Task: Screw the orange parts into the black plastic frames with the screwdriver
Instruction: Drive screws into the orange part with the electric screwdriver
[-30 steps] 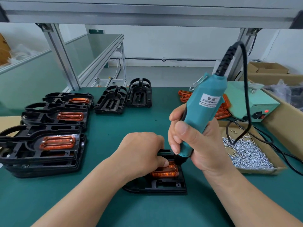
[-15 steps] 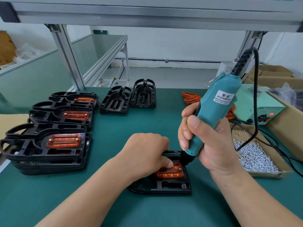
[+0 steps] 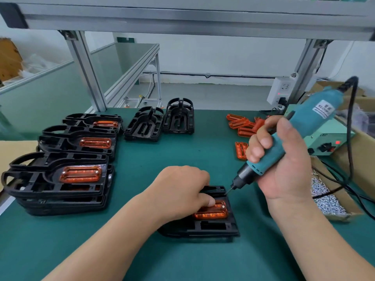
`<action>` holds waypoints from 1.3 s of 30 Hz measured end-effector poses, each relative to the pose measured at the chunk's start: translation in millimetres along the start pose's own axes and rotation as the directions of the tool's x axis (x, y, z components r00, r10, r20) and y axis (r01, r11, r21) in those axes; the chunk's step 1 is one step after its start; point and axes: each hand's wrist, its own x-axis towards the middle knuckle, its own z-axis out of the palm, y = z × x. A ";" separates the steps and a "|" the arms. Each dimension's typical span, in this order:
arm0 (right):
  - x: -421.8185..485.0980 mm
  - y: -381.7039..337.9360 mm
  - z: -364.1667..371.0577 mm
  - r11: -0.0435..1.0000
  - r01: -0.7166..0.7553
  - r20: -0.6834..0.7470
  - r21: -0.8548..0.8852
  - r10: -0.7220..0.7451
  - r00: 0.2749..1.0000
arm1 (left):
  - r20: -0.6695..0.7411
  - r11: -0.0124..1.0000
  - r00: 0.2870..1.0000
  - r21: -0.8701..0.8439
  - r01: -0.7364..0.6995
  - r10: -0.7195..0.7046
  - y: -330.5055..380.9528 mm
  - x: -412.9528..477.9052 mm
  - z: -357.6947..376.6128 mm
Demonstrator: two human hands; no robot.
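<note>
- green bench mat point(image 3: 142, 252) under an aluminium rack point(image 3: 182, 21), white wall behind
- black frame point(image 3: 215, 228) lies flat at front centre, orange part point(image 3: 213, 213) seated in it
- left hand point(image 3: 182, 191): fingers curled over the frame, thumb tip pressing the orange part
- right hand point(image 3: 284, 167) wrapped tight round the tilted teal screwdriver point(image 3: 300, 134); bit tip at the frame's far right corner, contact unclear
- finished frames point(image 3: 60, 189) stacked left; loose orange pieces point(image 3: 241, 126) and screw box point(image 3: 348, 214) right

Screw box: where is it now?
Head view, far right: the cardboard screw box sits just right of the right hand gripping the electric screwdriver, in front of the green power supply.
</note>
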 end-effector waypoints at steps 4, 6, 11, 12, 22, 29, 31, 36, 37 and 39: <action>4.2 8.3 -6.4 0.999 -0.037 -0.102 0.040 0.041 0.994 | -0.050 0.983 0.998 -0.177 0.039 -0.048 -8.1 -0.2 -2.5; 5.3 10.3 -8.9 0.996 -0.052 -0.123 0.071 0.060 0.991 | -0.104 0.940 0.990 -0.337 0.054 -0.095 -13.9 2.2 -4.2; 6.5 12.7 -9.6 0.992 -0.072 -0.126 0.107 0.086 0.988 | 0.018 0.452 0.955 -0.879 0.156 -0.295 -27.3 11.7 -5.8; 6.3 13.7 -8.9 0.991 -0.079 -0.129 0.112 0.093 0.987 | 0.046 0.366 0.954 -0.917 0.158 -0.296 -28.3 12.1 -6.6; 3.8 22.1 -6.1 0.984 -0.121 -0.150 0.134 0.141 0.979 | 0.101 0.138 0.984 -0.983 0.122 -0.149 -35.4 13.2 -5.7; 4.5 21.4 -6.3 0.983 -0.118 -0.159 0.138 0.139 0.977 | 0.173 -0.116 0.976 -0.981 0.158 -0.131 -33.3 15.2 -5.4; 4.5 21.3 -6.7 0.984 -0.111 -0.163 0.142 0.133 0.978 | 0.189 -0.145 0.975 -0.974 0.171 -0.118 -34.8 15.0 -5.2; 4.4 21.1 -7.3 0.984 -0.109 -0.175 0.143 0.134 0.975 | 0.188 -0.121 0.982 -0.975 0.184 -0.021 -35.7 13.1 -7.2; 4.5 21.1 -7.5 0.984 -0.109 -0.175 0.142 0.133 0.975 | 0.187 -0.115 0.982 -0.976 0.185 -0.006 -34.7 12.9 -7.2; 4.9 21.4 -8.2 0.984 -0.106 -0.175 0.140 0.130 0.976 | 0.194 -0.116 0.981 -0.974 0.194 0.011 -32.4 13.0 -6.1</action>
